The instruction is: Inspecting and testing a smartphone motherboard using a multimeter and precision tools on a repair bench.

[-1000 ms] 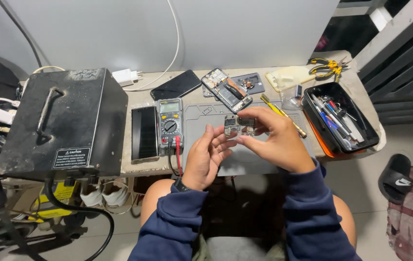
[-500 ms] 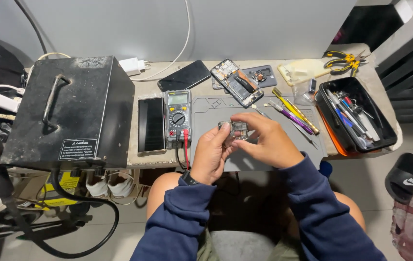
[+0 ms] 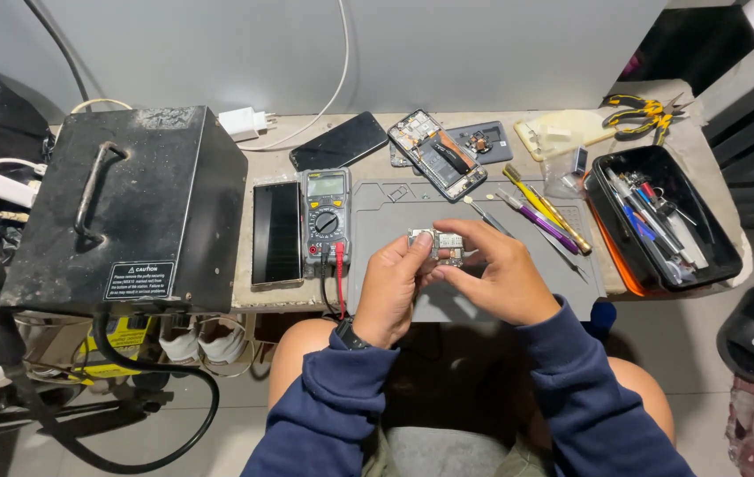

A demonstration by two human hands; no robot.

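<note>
Over the near edge of the grey work mat (image 3: pixel 483 305), at the middle of the workbench (image 3: pixel 704 146), both hands pinch a small circuit board (image 3: pixel 437 245) — the left hand (image 3: pixel 390 291) closes thumb and fingers on its left end, the right hand (image 3: pixel 492 274) curls around its right end, fingers shut on it. Beside the mat's left edge stands a multimeter (image 3: pixel 325 212) with red and black leads, then a dark phone panel (image 3: pixel 276 231) and a black metal box (image 3: pixel 125 208) at the left end — an opened phone (image 3: pixel 437 155) lies toward the far edge, and a black tool tray (image 3: pixel 659 221) sits at the right end.
</note>
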